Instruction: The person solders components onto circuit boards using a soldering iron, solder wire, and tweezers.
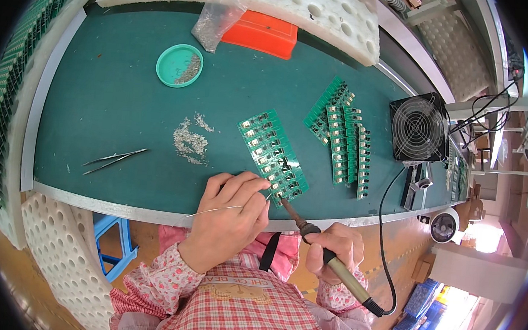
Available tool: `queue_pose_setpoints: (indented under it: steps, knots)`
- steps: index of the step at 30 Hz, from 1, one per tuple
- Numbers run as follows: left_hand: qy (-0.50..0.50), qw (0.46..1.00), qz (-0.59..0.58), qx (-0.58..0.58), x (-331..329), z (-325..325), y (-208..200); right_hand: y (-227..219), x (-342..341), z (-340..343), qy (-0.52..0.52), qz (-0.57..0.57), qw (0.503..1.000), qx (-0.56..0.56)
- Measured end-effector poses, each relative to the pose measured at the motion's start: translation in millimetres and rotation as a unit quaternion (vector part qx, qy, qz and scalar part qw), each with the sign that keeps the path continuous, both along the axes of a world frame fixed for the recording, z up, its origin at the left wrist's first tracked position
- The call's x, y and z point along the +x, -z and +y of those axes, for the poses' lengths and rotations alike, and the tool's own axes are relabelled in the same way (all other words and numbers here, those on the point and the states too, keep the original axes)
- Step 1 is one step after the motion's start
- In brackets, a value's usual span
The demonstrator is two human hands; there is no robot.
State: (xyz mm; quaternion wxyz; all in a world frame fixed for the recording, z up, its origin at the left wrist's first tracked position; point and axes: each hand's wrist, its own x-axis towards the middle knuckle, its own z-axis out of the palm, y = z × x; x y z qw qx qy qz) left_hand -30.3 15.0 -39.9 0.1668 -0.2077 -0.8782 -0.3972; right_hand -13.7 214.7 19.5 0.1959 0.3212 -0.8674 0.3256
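In front of me a green circuit board panel (271, 153) lies slanted on the green mat, carrying rows of small parts. My right hand (336, 249) is closed round the handle of a soldering iron (341, 274); its tip meets the panel's near end. My left hand (232, 214) rests at that same end, fingers pinched on a thin solder wire (216, 209) that trails off to the left. The wire's end is close to the iron's tip; whether they touch, I cannot tell.
Tiny loose parts (190, 141) lie left of the panel, near tweezers (115, 159). Behind are a green dish (179, 66), a plastic bag (215, 29) and a red bin (260, 34). More panels (344, 139) and a black fan (419, 127) stand right; the iron's cord (382, 227) loops there.
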Motion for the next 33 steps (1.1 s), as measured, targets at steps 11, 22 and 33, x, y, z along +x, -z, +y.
queue_pose_setpoints:
  steps: [11,22,33]
  knots:
    - [0.012,1.000,-0.007,-0.018,-1,-4,-3,7,4,2,0.083,-0.008,0.996,-0.027]
    - [-0.012,1.000,-0.019,-0.018,-8,-4,-4,2,-20,-4,0.015,-0.011,0.999,-0.037]
    - [-0.026,0.999,-0.029,-0.001,-8,0,-3,6,-21,-11,0.027,-0.039,0.998,-0.028]
